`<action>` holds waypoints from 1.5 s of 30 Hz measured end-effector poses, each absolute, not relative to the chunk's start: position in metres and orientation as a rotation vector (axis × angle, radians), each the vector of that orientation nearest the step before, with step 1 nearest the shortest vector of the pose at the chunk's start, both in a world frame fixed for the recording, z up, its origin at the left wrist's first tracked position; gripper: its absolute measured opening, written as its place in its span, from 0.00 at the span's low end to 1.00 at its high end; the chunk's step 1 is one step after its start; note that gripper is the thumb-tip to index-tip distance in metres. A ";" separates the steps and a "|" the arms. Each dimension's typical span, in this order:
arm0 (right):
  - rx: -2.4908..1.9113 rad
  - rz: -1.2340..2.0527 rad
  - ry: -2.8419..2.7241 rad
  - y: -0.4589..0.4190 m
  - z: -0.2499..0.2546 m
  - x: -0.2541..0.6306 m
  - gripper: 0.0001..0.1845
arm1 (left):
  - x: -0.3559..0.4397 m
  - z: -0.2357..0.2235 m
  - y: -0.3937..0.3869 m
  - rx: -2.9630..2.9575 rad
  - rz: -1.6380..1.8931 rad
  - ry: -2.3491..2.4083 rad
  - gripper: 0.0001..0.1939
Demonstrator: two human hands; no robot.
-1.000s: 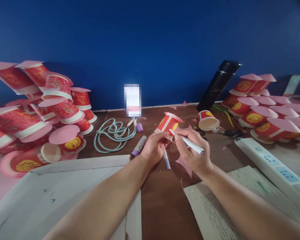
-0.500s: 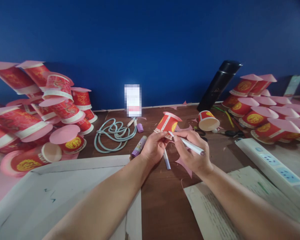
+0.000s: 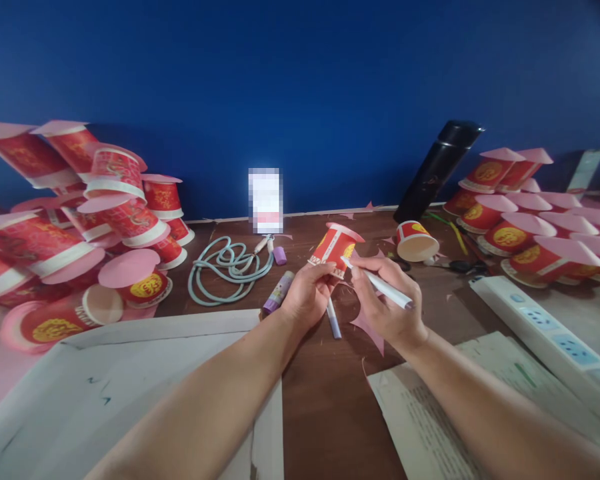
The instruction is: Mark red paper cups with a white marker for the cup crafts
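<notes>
Upside down in my left hand [image 3: 310, 293] is a red paper cup [image 3: 331, 252] with a gold emblem and a pink paper disc on its base. The thumb presses near the pale rim, and the other fingers are partly hidden behind and inside the cup. My right hand [image 3: 393, 303] grips a white marker pen [image 3: 387, 291], its tip at the cup's red side beside the emblem. Below the hands, a pen cap [image 3: 334, 320] lies on the table. A purple glue stick [image 3: 279, 293] lies left of my left hand, its cap [image 3: 279, 255] farther back.
Stacked red cups with pink discs stand at left [image 3: 115, 180] and right [image 3: 525, 233]. A loose cup [image 3: 417, 241] and black flask [image 3: 440, 170] are behind my right hand. A coiled cable [image 3: 230, 270], power strip [image 3: 545, 327], pink scraps and papers [image 3: 425, 413] surround the hands.
The pen tip has moved slightly up and right, from near the cup's rim to the red side by the emblem. The left hand and cup stay nearly still.
</notes>
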State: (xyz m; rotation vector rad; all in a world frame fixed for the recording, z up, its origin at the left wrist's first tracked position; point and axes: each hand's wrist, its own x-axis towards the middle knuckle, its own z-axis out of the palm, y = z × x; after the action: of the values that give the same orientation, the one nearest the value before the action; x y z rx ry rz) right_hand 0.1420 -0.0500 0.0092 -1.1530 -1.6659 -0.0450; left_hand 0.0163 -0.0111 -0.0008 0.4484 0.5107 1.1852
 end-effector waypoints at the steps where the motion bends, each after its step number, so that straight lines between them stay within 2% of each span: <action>1: -1.155 -0.044 -1.672 -0.050 0.009 0.142 0.07 | 0.016 -0.001 -0.011 0.455 1.183 0.509 0.03; 22: -1.184 -0.082 -1.665 -0.050 0.010 0.141 0.04 | 0.017 0.000 -0.009 0.400 1.208 0.495 0.09; 45: -1.138 -0.061 -1.682 -0.051 0.008 0.141 0.06 | 0.017 -0.002 -0.010 0.482 1.203 0.497 0.02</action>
State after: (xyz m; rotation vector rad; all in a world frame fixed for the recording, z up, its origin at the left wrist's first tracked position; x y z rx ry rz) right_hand 0.1414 -0.0507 0.0085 -1.1376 -1.6819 -0.0612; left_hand 0.0172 -0.0100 -0.0015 0.4815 0.4971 1.2026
